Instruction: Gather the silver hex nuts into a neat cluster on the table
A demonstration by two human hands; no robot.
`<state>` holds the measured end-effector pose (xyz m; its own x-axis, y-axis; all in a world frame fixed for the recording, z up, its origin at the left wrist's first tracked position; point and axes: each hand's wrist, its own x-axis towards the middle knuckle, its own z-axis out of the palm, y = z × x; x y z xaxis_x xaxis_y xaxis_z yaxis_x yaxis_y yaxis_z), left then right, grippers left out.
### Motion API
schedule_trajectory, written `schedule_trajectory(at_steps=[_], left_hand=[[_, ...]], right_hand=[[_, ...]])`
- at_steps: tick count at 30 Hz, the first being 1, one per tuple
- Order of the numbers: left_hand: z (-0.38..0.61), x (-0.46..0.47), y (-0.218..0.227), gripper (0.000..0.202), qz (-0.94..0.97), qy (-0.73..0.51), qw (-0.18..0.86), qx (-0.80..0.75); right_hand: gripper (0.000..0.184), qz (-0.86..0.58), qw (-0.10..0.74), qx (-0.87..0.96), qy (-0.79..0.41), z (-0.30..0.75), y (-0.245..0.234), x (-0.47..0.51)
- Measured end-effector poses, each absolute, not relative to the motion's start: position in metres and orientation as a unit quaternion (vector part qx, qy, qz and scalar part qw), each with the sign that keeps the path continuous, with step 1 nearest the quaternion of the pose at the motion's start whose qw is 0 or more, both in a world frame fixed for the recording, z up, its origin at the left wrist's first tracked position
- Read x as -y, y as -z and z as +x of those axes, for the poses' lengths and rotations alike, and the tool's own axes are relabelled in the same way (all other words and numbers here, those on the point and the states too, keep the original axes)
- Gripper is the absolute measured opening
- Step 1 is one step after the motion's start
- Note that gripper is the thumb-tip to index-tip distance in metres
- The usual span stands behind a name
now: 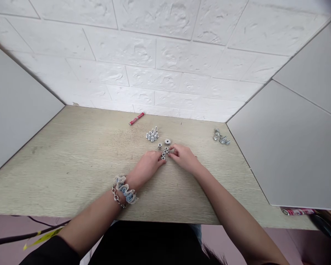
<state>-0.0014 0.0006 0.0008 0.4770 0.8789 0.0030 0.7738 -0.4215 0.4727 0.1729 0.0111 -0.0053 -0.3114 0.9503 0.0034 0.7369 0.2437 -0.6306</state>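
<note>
A small cluster of nuts (164, 152) is seen on the desk (71, 154) about midway between its side edges, nearer the back edge, with the left hand (147, 165) and right hand (183, 156) resting on either side of it. Fingers of both hands are curled at the cluster; whether any nut is actually pinched cannot be told. Upright bolts (152, 135) are noted just behind, a red pen (136, 118) by the back edge, and loose hardware (221, 137) near the right edge.

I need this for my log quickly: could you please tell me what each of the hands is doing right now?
Left hand: flat on the table, fingertips touching the small nuts; holds nothing visibly.
Right hand: fingers curled at the same nuts; any grip cannot be told.
</note>
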Motion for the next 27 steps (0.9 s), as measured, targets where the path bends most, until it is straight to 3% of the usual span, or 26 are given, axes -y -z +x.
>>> schedule_trajectory(at_steps=[16,27], left_hand=[[0.000,0.000,-0.006,0.017,0.839,-0.116,0.212,-0.488],[-0.013,-0.003,-0.008,0.037,0.844,-0.089,0.155,-0.507]], right_hand=[[0.016,-0.570,0.205,0.757,-0.244,0.172,0.009,-0.012],[0.022,-0.599,0.220,0.728,-0.250,0.172,0.010,-0.012]])
